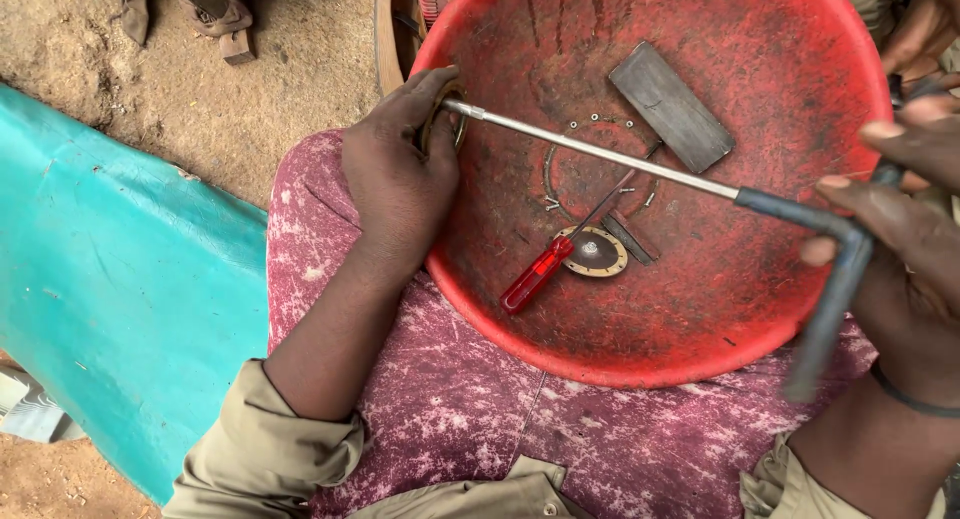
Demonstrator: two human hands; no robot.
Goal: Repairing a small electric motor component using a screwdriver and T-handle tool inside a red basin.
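Wrench: long L-shaped socket wrench, bright steel shaft spanning the red plastic basin from left rim to right rim, dark bent handle at the right end.
Left hand: my left hand is closed around a small round metal part at the basin's left rim, with the wrench tip seated against it.
Right hand: my right hand wraps the dark elbow of the handle, fingers curled over it, grip firm.
Handling, wrench: judged rigid and fairly heavy, no flex expected; the bare shaft looks smooth and likely slippery, so the dark bend is the sound place to hold.
Handling, round part: judged small, hard and easily dropped; best pinched by its rim.
Basin contents: red-handled screwdriver lying near centre, its tip pointing far right; brass-coloured disc touching it; flat grey block on the far side; small loose fasteners scattered around the middle.
Support: basin rests on my lap, over mottled purple cloth.
Surroundings: teal sheet to the left, bare dirt ground beyond.
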